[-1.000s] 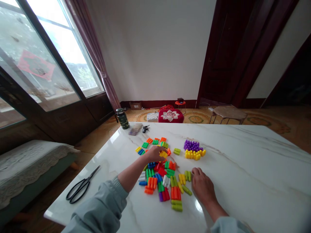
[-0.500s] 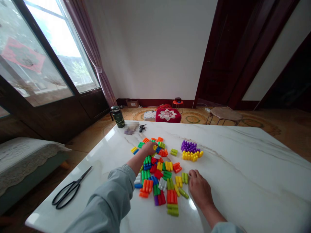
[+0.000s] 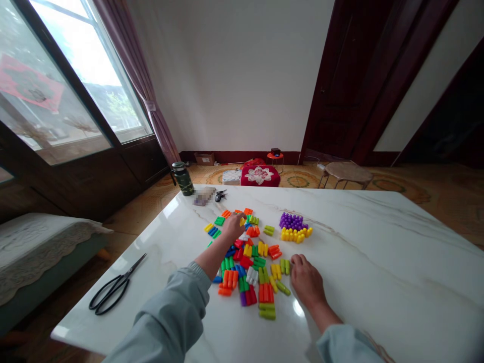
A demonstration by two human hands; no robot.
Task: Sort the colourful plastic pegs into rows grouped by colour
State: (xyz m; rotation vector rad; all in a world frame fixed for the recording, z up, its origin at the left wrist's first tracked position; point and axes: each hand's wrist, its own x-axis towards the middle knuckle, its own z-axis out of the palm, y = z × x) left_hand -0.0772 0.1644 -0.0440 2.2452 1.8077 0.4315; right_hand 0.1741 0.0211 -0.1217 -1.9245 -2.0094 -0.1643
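Sleeves [image 3: 170,322] of grey cloth enter from the near edge. The right hand [image 3: 307,282] lies flat and loose on the white worktop [image 3: 378,262], holding nothing, its fingertips just beside the mixed pile [image 3: 249,272] of coloured blocks. Further away, the left hand [image 3: 232,228] is closed at the far end of this pile and seems to pinch a yellow block [image 3: 242,221]. Beyond, to the right, a purple group [image 3: 291,221] and a yellow group [image 3: 295,234] lie gathered, touching each other, apart from the pile; most blocks remain mixed. How the yellow block sits between the fingers is hard to see, and one thing [image 3: 204,195] near the bottle [image 3: 183,178] is blurred.
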